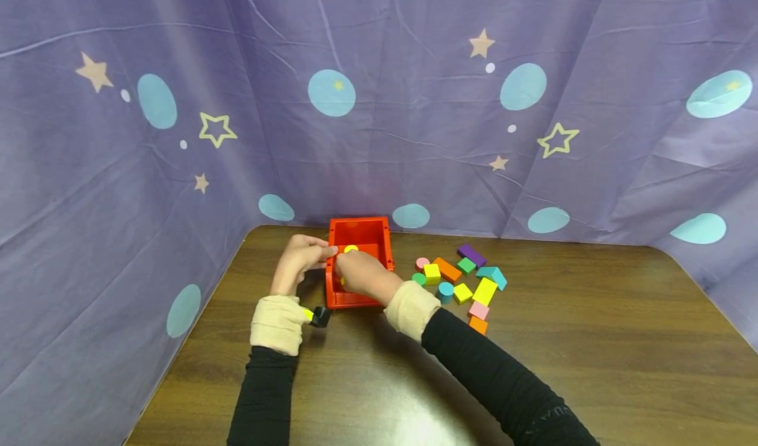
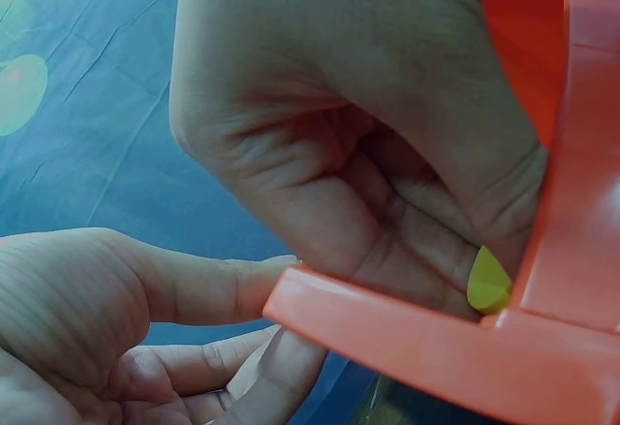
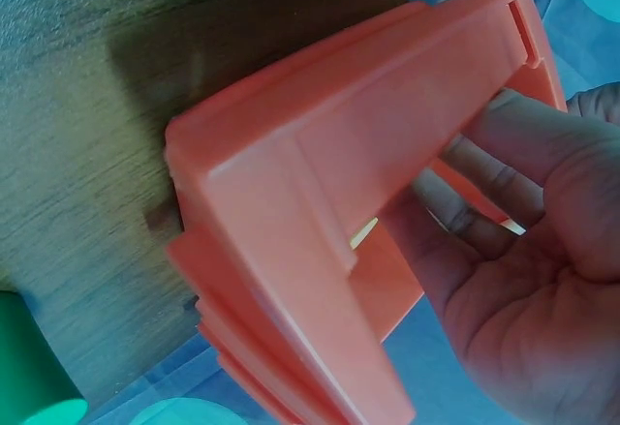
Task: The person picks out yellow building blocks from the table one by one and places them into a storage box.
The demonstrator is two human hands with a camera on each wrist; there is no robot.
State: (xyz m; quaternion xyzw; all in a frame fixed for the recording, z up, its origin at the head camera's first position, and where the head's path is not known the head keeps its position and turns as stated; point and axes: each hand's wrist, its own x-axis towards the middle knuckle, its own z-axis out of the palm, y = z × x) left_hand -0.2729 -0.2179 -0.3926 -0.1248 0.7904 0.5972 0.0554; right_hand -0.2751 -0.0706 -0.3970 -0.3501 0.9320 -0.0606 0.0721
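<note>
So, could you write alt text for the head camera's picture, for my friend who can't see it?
A person's right hand reaches into a red box while the left hand grips its left rim. Colorful blocks lie to the right on a wooden table before a purple curtain.

The rim of a red plastic box [image 2: 436, 346] is pinched between the thumb and fingers of the left hand [image 2: 92, 299]. A yellow piece [image 2: 487, 285] is partly hidden beside the right hand's [image 2: 358, 135] bent fingers. Creased blue cloth [image 2: 87, 154] is seen behind.
</note>
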